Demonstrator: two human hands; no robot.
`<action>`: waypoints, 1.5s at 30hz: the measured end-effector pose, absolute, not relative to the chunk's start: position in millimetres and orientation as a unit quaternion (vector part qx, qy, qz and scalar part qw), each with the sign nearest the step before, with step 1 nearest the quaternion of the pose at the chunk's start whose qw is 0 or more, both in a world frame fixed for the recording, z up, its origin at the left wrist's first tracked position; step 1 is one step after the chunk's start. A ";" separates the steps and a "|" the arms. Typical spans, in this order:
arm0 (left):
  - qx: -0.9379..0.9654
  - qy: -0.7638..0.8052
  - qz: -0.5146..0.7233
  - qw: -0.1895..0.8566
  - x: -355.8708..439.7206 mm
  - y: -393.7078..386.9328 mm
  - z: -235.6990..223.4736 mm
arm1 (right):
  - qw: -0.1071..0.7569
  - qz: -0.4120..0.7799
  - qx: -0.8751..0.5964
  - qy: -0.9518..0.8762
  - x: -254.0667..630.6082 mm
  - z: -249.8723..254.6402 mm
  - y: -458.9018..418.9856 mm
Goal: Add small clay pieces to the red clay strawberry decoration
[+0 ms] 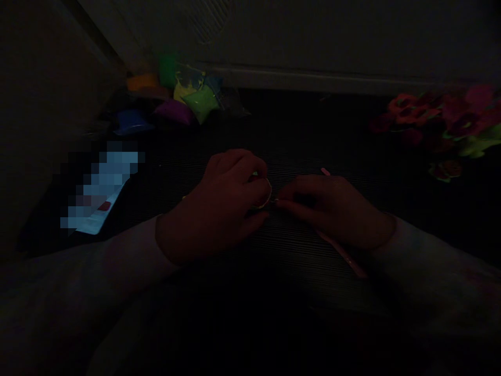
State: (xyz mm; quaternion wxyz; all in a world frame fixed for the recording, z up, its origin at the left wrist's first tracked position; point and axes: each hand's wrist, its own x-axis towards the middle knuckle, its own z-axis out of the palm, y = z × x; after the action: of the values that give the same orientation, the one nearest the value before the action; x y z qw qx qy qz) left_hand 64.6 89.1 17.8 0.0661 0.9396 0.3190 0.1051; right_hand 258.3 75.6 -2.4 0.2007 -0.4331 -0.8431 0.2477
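Note:
The scene is very dark. My left hand curls over a small round piece with a pale yellowish edge; bits of red and green show between the fingers, and most of it is hidden. Just right of it, my right hand pinches with thumb and forefinger. A tiny pale bit shows at those fingertips, too small to name. Under the right hand lies a long thin pink stick-like tool, its tip emerging beyond the knuckles.
Soft packets in several colours, among them a light green packet and a blue packet, lie at the back left. A lit phone, partly blurred out, is on the left. Red and pink flower shapes cluster at the back right, before the wall.

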 end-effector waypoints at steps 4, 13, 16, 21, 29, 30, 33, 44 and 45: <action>0.929 0.339 0.124 0.078 61.7 84.0 19.3 | 0.198 0.279 -0.443 -0.829 258.9 -0.4 75.2; 0.888 0.413 0.181 0.087 48.8 66.5 19.4 | 0.198 0.279 -0.444 -0.828 261.0 -1.2 70.8; 0.863 0.444 0.204 0.124 52.7 60.9 18.6 | 0.200 0.266 -0.442 -0.833 261.1 0.6 68.9; 0.734 0.519 0.238 0.368 65.7 51.9 27.6 | 0.243 0.265 -0.419 -0.834 260.8 10.2 64.1; 0.342 0.505 0.230 0.758 75.6 45.7 25.4 | 0.286 0.236 -0.364 -0.854 257.3 18.4 58.5; 0.324 0.497 0.231 0.771 76.3 45.8 23.9 | 0.288 0.235 -0.358 -0.857 256.8 18.5 58.4; 0.297 0.484 0.253 0.783 78.9 46.0 20.4 | 0.290 0.228 -0.353 -0.860 256.2 19.0 57.9; 0.594 0.560 0.303 0.491 69.3 47.4 19.5 | 0.236 0.257 -0.443 -0.826 259.9 12.8 61.7; 0.665 0.561 0.300 0.391 67.1 48.3 18.0 | 0.222 0.262 -0.456 -0.821 260.2 9.8 63.8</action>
State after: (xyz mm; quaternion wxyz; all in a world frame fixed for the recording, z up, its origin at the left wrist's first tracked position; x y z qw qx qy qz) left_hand 67.1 48.3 18.0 0.3911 0.6653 0.5609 0.2997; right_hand 260.2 63.8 9.8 0.2222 -0.4563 -0.8209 0.2619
